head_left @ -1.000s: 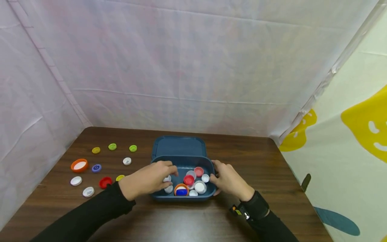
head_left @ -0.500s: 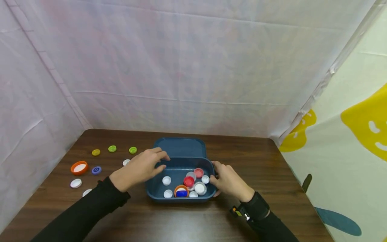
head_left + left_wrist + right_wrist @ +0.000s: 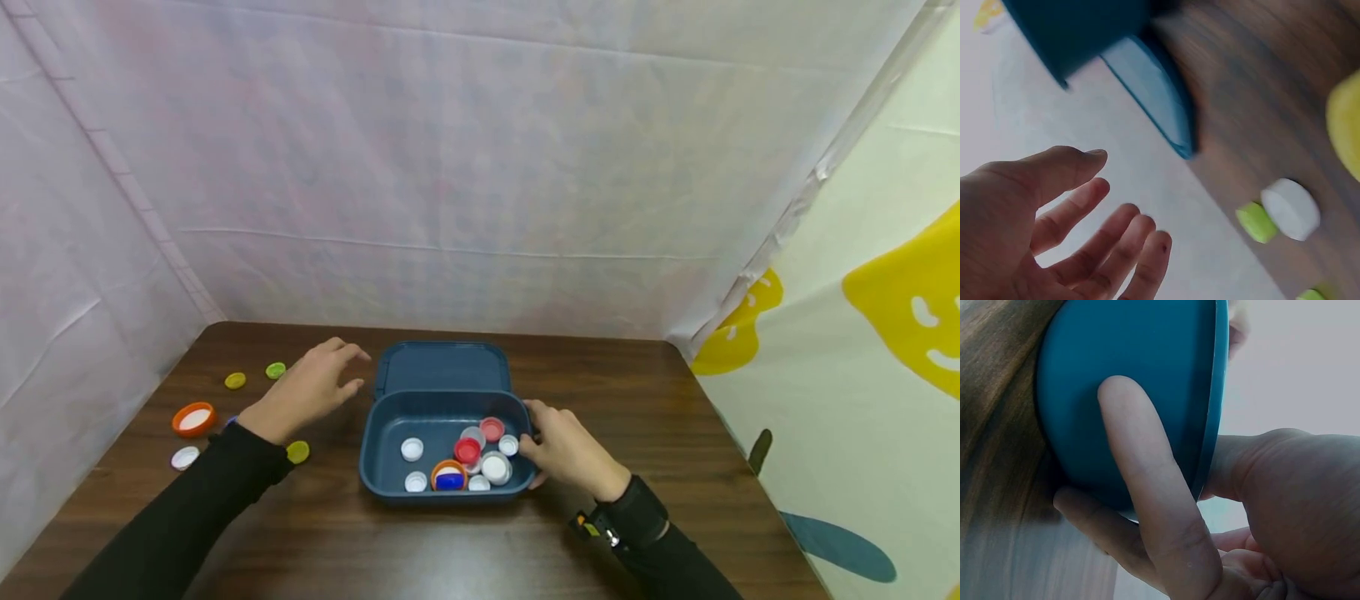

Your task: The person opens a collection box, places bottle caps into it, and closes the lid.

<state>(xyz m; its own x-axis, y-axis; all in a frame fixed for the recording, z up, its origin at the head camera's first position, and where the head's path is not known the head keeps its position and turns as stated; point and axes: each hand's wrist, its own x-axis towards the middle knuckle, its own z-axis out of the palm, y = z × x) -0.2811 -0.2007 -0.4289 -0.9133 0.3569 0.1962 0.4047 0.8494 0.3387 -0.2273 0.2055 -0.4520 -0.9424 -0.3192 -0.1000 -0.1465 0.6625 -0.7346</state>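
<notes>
A blue plastic box [image 3: 442, 418] with its lid [image 3: 444, 367] folded back sits mid-table. Inside lie several bottle caps: a red cap [image 3: 467, 451], white caps such as this white cap [image 3: 412, 449], and an orange cap [image 3: 438, 476] with a blue piece in it. My right hand [image 3: 570, 450] grips the box's right end, thumb over the rim and fingers along the outer wall [image 3: 1129, 337]. Left of the lid, my left hand [image 3: 306, 390] hovers with spread fingers and holds nothing. A white cap [image 3: 1290, 209] and a green cap [image 3: 1256, 222] show beyond it in the left wrist view.
On the table's left lie a large orange cap [image 3: 180, 422], a white cap [image 3: 184, 457], a dark yellow cap [image 3: 235, 381], a green cap [image 3: 275, 370] and a yellow cap [image 3: 297, 452]. My left arm covers others. White cloth walls [image 3: 450, 292] stand behind the table.
My left hand has left the box's inside and moved left and back over the table. A white cap that was at its fingers now lies in the box. My right hand stays put.
</notes>
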